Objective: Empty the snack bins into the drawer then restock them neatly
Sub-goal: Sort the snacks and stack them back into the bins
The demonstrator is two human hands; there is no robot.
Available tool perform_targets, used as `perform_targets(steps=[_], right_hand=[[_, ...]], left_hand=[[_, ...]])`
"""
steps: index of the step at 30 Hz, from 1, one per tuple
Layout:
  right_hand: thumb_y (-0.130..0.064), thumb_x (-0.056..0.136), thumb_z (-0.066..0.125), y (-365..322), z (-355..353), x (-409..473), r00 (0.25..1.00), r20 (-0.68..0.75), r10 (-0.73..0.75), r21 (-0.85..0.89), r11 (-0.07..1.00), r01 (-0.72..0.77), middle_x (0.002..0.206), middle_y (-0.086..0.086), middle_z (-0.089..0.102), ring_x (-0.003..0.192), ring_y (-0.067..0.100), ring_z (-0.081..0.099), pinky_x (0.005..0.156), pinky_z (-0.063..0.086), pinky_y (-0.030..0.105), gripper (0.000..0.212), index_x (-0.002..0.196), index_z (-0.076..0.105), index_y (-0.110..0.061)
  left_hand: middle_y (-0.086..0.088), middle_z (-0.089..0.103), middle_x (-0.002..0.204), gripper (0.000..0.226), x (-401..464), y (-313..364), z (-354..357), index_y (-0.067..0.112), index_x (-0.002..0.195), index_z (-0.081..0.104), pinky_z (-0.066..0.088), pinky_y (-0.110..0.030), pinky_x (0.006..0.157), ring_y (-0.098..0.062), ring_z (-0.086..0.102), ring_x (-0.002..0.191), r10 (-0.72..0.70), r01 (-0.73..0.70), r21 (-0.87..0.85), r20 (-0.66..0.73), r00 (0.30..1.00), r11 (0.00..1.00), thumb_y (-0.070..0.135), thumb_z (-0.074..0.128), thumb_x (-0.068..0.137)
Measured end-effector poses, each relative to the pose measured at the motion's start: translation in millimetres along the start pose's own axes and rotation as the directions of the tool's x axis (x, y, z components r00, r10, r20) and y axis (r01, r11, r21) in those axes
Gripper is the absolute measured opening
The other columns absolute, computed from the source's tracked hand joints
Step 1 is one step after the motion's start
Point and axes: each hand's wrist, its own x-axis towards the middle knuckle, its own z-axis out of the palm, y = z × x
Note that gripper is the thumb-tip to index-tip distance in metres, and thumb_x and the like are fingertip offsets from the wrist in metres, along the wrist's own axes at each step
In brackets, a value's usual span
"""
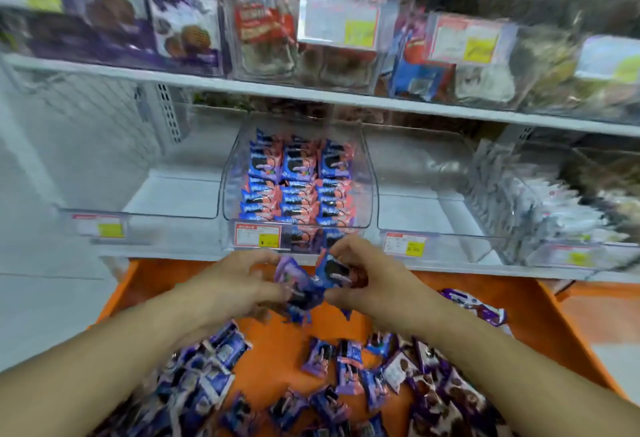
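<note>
Both the left hand (239,284) and right hand (367,281) gripped a bunch of snack packets (308,284) between them, fingers curled, above the orange drawer (277,343).

Bright even light, heavy motion blur, wide-angle edge distortion

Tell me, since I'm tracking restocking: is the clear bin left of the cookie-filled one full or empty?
Empty: through the clear plastic bin only bare white shelf shows, with no packets inside.
</note>
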Motion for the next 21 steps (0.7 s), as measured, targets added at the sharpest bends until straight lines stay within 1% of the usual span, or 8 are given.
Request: perform_targets(steps=[3,6,9,12,15,18,19,21], right_hand=[[-0.017,0.093,0.078,-19,-1,-11,0.993,-0.111,-0.041,0.076,0.996,0.05,0.11,-0.012,0.056,0.074,-0.007,0.054,0.063,0.047,0.014,0.037,0.116,0.052,-0.03],[-0.006,0.088,0.08,-25,1,-11,0.985,-0.165,-0.058,0.172,0.981,0.087,0.101,-0.012,0.056,0.072,-0.003,0.055,0.064,0.047,0.017,0.041,0.112,0.056,-0.03],[-0.007,0.085,0.083,-25,-1,-2,0.973,-0.219,-0.077,0.178,0.977,0.117,0.103,-0.016,0.06,0.078,0.0,0.06,0.068,0.049,0.015,0.044,0.114,0.062,-0.033],[-0.017,0.088,0.084,-26,-3,9,0.959,-0.27,-0.086,0.135,0.983,0.126,0.108,-0.024,0.064,0.087,-0.004,0.062,0.075,0.049,0.011,0.044,0.116,0.065,-0.044],[-0.024,0.091,0.081,-24,-6,23,0.952,-0.292,-0.095,0.139,0.98,0.14,0.107,-0.018,0.068,0.091,-0.002,0.065,0.077,0.051,0.013,0.043,0.121,0.065,-0.049],[-0.026,0.097,0.074,-20,-11,38,0.945,-0.315,-0.089,0.156,0.977,0.144,0.106,-0.016,0.066,0.092,-0.002,0.065,0.078,0.052,0.015,0.039,0.126,0.064,-0.05],[-0.026,0.097,0.073,-17,-14,42,0.938,-0.332,-0.099,0.125,0.981,0.148,0.111,-0.017,0.064,0.095,-0.002,0.064,0.081,0.053,0.017,0.039,0.126,0.064,-0.05],[-0.021,0.096,0.075,-11,-25,50,0.909,-0.4,-0.119,0.037,0.989,0.146,0.119,-0.018,0.06,0.101,-0.004,0.06,0.083,0.051,0.015,0.04,0.124,0.064,-0.048]], left_hand=[[-0.01,0.078,0.099,0.044,-18,22,-15,0.022,0.123,0.07,0.048,-0.025,0.062,-0.014,0.065,0.075,0.134,-0.138,-0.072,-0.059,0.989,0.988,0.005,0.083,0.084],[0.006,0.073,0.078,0.053,-15,27,-15,0.038,0.125,0.07,0.048,-0.033,0.075,-0.014,0.063,0.074,0.153,-0.179,-0.195,-0.143,0.978,0.964,0.015,0.088,0.081],[-0.009,0.076,0.109,0.05,-8,35,-16,0.04,0.123,0.073,0.058,-0.049,0.095,-0.026,0.075,0.102,0.151,-0.195,-0.344,-0.152,0.977,0.918,0.012,0.086,0.083],[-0.014,0.074,0.121,0.041,-2,46,-19,0.03,0.123,0.074,0.061,-0.051,0.092,-0.035,0.074,0.108,0.161,-0.19,-0.454,-0.101,0.982,0.871,0.005,0.075,0.09],[-0.009,0.075,0.118,0.03,8,49,-28,0.026,0.121,0.073,0.058,-0.053,0.097,-0.035,0.074,0.103,0.205,-0.237,-0.273,-0.138,0.969,0.932,0.018,0.076,0.092],[0.006,0.07,0.118,0.035,21,47,-39,0.037,0.122,0.065,0.061,-0.024,0.079,-0.014,0.076,0.087,0.214,-0.245,-0.075,-0.286,0.934,0.967,0.029,0.078,0.091],[0.008,0.069,0.117,0.036,24,45,-42,0.038,0.12,0.063,0.06,-0.022,0.074,-0.013,0.074,0.086,0.214,-0.236,-0.03,-0.325,0.921,0.971,0.031,0.08,0.089],[0.01,0.072,0.112,0.033,30,44,-46,0.038,0.114,0.066,0.06,-0.03,0.081,-0.008,0.071,0.093,0.248,-0.247,0.055,-0.386,0.888,0.968,0.034,0.082,0.086]])
